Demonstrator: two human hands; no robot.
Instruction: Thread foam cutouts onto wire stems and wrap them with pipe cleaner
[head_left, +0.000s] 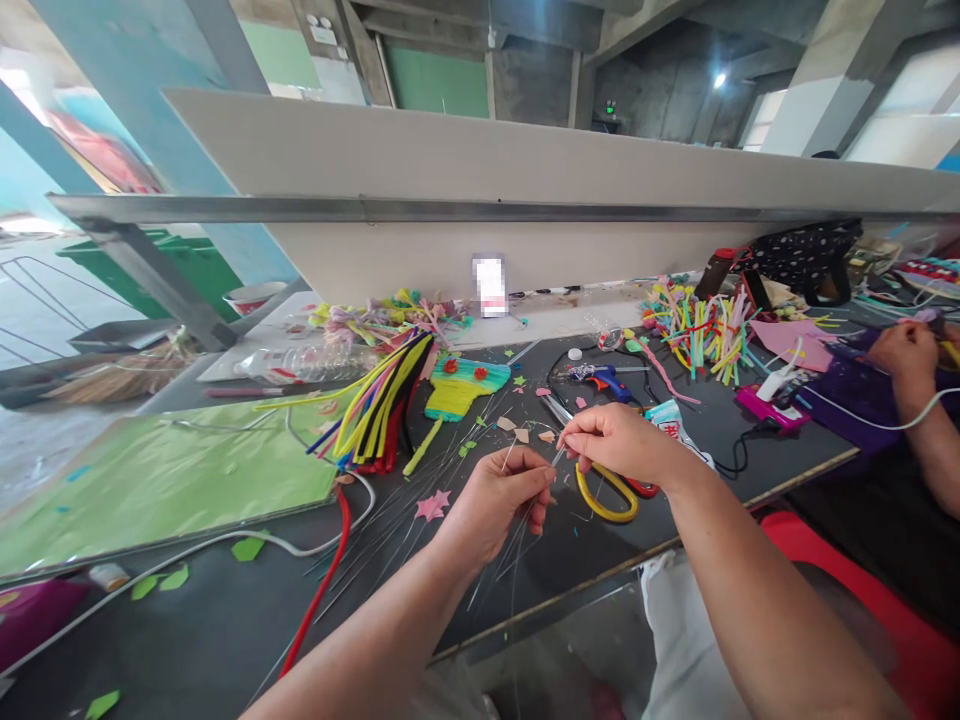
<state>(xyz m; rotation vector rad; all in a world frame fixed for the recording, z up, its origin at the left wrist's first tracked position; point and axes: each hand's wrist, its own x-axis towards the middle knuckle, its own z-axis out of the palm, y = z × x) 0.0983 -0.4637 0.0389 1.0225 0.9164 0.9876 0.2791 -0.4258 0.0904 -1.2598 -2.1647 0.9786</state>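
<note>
Fine strands pinched between both hands

From where I stand, the left hand is closed on a few thin, wire-like strands, probably to keep them bunched; the right hand pinches their upper end, likely for finer control. They look pale, slender and springy, tails trailing below the grip. Yellow-handled scissors lie just beneath the right hand, seemingly kept within reach.
</note>
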